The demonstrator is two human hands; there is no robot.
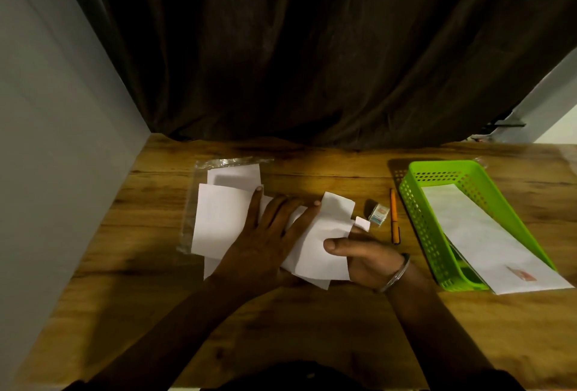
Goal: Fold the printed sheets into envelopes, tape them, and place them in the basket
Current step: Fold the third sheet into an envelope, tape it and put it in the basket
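The fingers (282,212) of the left hand (265,244) lie spread flat, pinning the folded sheet (315,253) to the desk (312,328), likely to steady it. The right hand (365,259) pinches the sheet's flap, thumb on top, a tape piece (362,224) stuck at a fingertip, ready for sealing. Beyond the right fingers sit a tape box (379,214), a pen (394,217) and the green basket (418,222), holding one envelope (487,234).

Home desk nook: wooden desk (312,328), dark curtain (296,47).
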